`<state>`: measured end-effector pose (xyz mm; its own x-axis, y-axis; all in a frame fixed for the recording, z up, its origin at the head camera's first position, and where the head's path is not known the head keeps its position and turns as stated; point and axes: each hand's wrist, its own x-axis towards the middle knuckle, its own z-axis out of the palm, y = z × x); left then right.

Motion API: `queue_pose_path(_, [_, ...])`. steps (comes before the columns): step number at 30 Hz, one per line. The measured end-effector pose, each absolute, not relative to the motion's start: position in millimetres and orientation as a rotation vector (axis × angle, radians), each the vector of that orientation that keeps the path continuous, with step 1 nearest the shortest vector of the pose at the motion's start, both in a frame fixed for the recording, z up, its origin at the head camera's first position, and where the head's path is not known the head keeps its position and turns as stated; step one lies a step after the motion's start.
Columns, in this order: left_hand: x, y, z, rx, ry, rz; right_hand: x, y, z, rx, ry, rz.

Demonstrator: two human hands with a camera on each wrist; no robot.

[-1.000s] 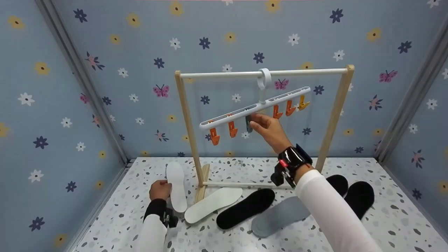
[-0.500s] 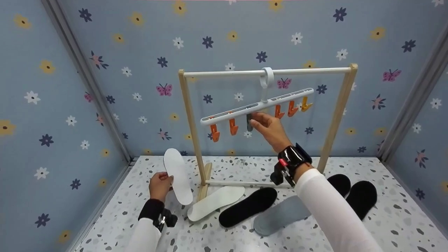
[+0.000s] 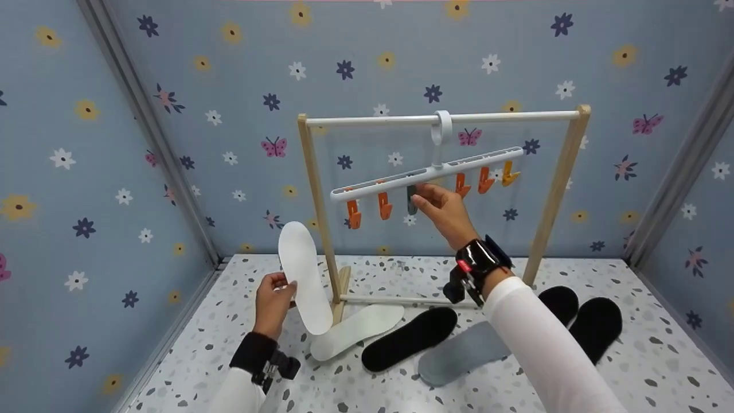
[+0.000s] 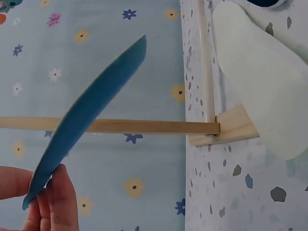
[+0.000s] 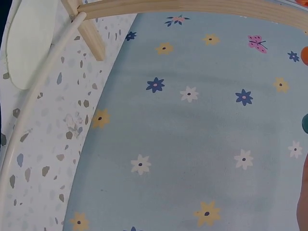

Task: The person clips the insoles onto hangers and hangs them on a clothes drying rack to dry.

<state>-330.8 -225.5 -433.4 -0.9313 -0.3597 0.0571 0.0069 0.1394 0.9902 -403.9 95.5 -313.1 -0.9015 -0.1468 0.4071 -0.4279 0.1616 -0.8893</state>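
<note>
My left hand (image 3: 275,304) pinches a white insole (image 3: 304,275) by its left edge, holding it up and tilted beside the rack's left post. In the left wrist view the insole (image 4: 91,110) appears edge-on, its underside bluish, between thumb and fingers. Up at the hanger, my right hand (image 3: 447,215) pinches a dark green clip (image 3: 412,201) under the white clip hanger (image 3: 390,183). Orange clips (image 3: 385,206) hang to its left, more orange ones and a yellow clip (image 3: 508,174) to its right. Only a sliver of the right hand (image 5: 303,197) shows in its wrist view.
A wooden rack (image 3: 316,201) with a white top rail (image 3: 373,121) carries the hanger. On the speckled table (image 3: 195,355) lie a pale insole (image 3: 355,331), a black insole (image 3: 410,339), a grey insole (image 3: 461,353) and two more black insoles (image 3: 596,324) at right.
My left hand has lifted the white insole off the table, up and rightward toward the rack's post. The right hand keeps its pinch on the green clip; the hanger has swung slightly.
</note>
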Motion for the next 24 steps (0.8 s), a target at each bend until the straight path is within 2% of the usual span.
queue_pose_path(11, [-316, -206, -415, 0.223, -2.143, -1.901, -404, 98, -313, 0.572, -2.205, 1.861])
queue_pose_path(24, [-302, -183, -414, 0.096, -2.166, -1.920, -403, 98, -312, 0.558, -2.227, 1.838])
